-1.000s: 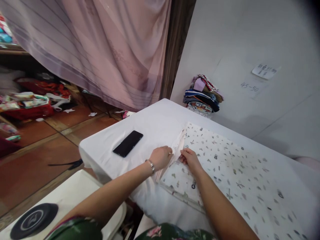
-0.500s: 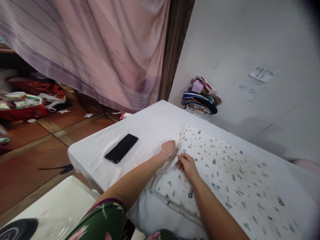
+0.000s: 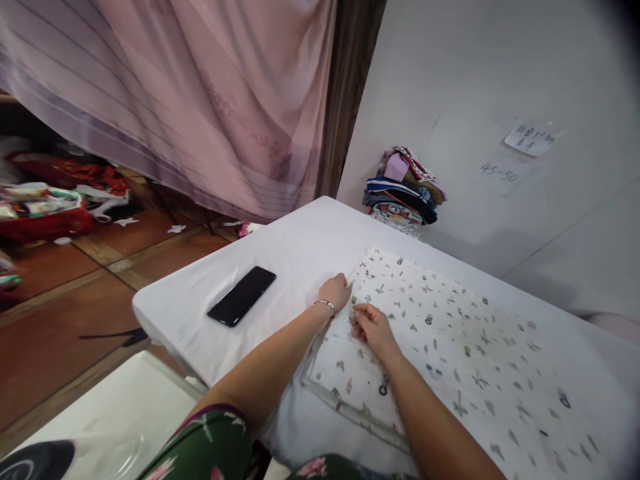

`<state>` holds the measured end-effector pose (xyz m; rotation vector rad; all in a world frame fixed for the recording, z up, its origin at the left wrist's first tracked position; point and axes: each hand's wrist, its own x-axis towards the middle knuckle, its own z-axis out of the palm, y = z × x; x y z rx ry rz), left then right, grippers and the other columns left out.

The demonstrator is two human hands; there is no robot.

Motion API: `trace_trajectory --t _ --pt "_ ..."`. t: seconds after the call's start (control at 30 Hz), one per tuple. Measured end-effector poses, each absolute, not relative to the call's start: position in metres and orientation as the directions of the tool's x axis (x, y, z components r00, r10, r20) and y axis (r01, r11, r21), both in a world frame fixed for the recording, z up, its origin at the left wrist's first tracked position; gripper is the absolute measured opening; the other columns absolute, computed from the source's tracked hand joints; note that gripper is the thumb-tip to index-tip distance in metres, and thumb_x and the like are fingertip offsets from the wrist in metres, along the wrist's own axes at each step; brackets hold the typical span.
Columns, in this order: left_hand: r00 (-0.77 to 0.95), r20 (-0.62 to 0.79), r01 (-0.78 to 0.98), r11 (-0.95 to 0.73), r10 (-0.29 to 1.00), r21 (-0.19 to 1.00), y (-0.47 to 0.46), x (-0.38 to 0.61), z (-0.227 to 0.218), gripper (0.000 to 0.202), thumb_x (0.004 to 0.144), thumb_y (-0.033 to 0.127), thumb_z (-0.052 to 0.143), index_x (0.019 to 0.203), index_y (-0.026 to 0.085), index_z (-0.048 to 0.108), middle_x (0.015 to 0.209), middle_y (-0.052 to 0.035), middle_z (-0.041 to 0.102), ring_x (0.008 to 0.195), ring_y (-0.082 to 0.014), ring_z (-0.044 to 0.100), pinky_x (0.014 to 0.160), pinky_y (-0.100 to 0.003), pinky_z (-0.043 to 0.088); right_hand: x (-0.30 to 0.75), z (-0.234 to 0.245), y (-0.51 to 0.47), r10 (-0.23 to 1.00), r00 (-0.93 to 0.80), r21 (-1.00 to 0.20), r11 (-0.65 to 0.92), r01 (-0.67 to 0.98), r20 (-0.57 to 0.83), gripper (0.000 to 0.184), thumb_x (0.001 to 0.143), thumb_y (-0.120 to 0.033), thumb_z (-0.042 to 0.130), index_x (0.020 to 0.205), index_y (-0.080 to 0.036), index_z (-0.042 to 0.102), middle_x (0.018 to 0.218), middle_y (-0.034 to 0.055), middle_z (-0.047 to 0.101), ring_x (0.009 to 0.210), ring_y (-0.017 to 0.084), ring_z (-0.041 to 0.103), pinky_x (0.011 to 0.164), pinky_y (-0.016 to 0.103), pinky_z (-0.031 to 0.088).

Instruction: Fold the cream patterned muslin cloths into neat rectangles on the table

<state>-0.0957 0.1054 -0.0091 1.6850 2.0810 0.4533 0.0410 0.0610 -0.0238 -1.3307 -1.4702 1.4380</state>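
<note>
The patterned cloth [image 3: 445, 340] lies right of the phone [image 3: 242, 296]. Your left hand [image 3: 334, 292] is at the cloth's phone-side edge, your right hand [image 3: 375, 331] just beside it, apart; whether either grips, I can't tell. Smooth that edge with light, even tension.

Far left, I see a pink curtain [image 3: 225, 100] hanging over reddish tiled floor [image 3: 55, 340]; far right, a pale wall [image 3: 450, 73].

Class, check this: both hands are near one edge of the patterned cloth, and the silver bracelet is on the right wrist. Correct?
No: the silver bracelet is on the wrist of the left hand, not the right hand, as the head view shows. Both hands are near one edge of the patterned cloth.
</note>
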Motion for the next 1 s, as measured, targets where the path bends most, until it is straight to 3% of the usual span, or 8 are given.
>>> trace_trajectory --t 0.1,0.2,0.27,0.33,0.43,0.6,0.77,1.0 --pt "-0.17 -0.112 0.84 0.204 0.979 0.503 0.105 -0.094 -0.012 0.027 0.08 0.026 0.044 0.104 0.022 0.055 0.099 -0.008 0.066 0.091 -0.0204 0.061 0.072 -0.029 0.044 0.044 -0.011 0.066 0.968 -0.253 -0.938 0.092 0.335 0.005 0.026 0.076 -0.038 0.049 0.088 -0.018 0.06 0.07 0.0029 0.063 0.053 0.014 0.056 0.045 0.025 0.045" --pt "-0.159 -0.107 0.843 0.191 0.982 0.503 0.105 -0.094 -0.014 0.024 0.08 0.026 0.043 0.098 0.022 0.058 0.098 -0.0085 0.066 0.091 -0.0213 0.061 0.072 -0.029 0.044 0.05 -0.001 0.08 0.923 -0.306 -0.75 0.37 0.548 0.232 0.031 0.08 -0.036 0.044 0.102 -0.02 0.061 0.112 0.0092 0.06 0.1 0.022 0.056 0.083 0.034 0.047" --pt "-0.16 -0.103 0.841 0.191 0.982 0.507 0.106 -0.095 -0.015 0.024 0.08 0.026 0.042 0.097 0.022 0.058 0.098 -0.0084 0.066 0.09 -0.0215 0.061 0.071 -0.029 0.044 0.056 -0.004 0.091 0.91 -0.36 -0.548 0.412 0.728 0.205 0.043 0.082 -0.037 0.043 0.119 -0.017 0.054 0.136 0.0095 0.042 0.127 0.025 0.034 0.102 0.039 0.031" --pt "-0.165 -0.104 0.835 0.195 0.981 0.515 0.106 -0.097 -0.015 0.025 0.081 0.028 0.041 0.097 0.022 0.058 0.098 -0.0084 0.066 0.089 -0.0215 0.061 0.07 -0.029 0.044 0.063 -0.014 0.098 0.932 -0.354 -0.362 0.356 0.861 0.073 0.055 0.084 -0.043 0.041 0.13 -0.014 0.044 0.145 0.0094 0.028 0.135 0.026 0.016 0.108 0.043 0.016" --pt "-0.168 -0.113 0.824 0.203 0.979 0.529 0.107 -0.099 -0.014 0.025 0.081 0.031 0.041 0.096 0.022 0.059 0.097 -0.0083 0.066 0.089 -0.0214 0.061 0.069 -0.029 0.044 0.07 -0.03 0.099 0.952 -0.302 -0.206 0.286 0.936 -0.05 0.062 0.088 -0.049 0.031 0.138 -0.013 0.032 0.148 0.0079 0.018 0.136 0.025 0.01 0.108 0.045 0.007" --pt "-0.155 -0.133 0.804 0.203 0.979 0.558 0.108 -0.1 -0.015 0.022 0.081 0.033 0.042 0.092 0.024 0.06 0.094 -0.0046 0.067 0.085 -0.0187 0.061 0.066 -0.026 0.043 0.065 -0.023 0.097 0.951 -0.283 -0.17 0.261 0.95 -0.121 0.066 0.087 -0.054 0.026 0.14 -0.014 0.027 0.149 0.0092 0.013 0.136 0.026 0.007 0.107 0.046 0.007" --pt "-0.148 -0.109 0.808 0.183 0.983 0.56 0.104 -0.099 -0.015 0.025 0.084 0.034 0.037 0.092 0.023 0.058 0.092 -0.0051 0.067 0.084 -0.0186 0.061 0.066 -0.027 0.043 0.051 -0.008 0.118 0.933 -0.358 -0.163 0.349 0.923 -0.031 0.068 0.088 -0.056 0.022 0.141 -0.013 0.023 0.15 0.009 0.009 0.137 0.023 0.002 0.108 0.043 0.005" --pt "-0.15 -0.082 0.828 0.17 0.985 0.534 0.099 -0.094 -0.014 0.025 0.086 0.032 0.035 0.098 0.021 0.054 0.094 -0.0077 0.066 0.086 -0.0207 0.061 0.07 -0.03 0.043 0.059 -0.031 0.137 0.951 -0.294 -0.141 0.28 0.95 -0.093 0.068 0.088 -0.056 0.021 0.141 -0.014 0.023 0.15 0.0072 0.013 0.137 0.022 0.006 0.107 0.043 0.005"
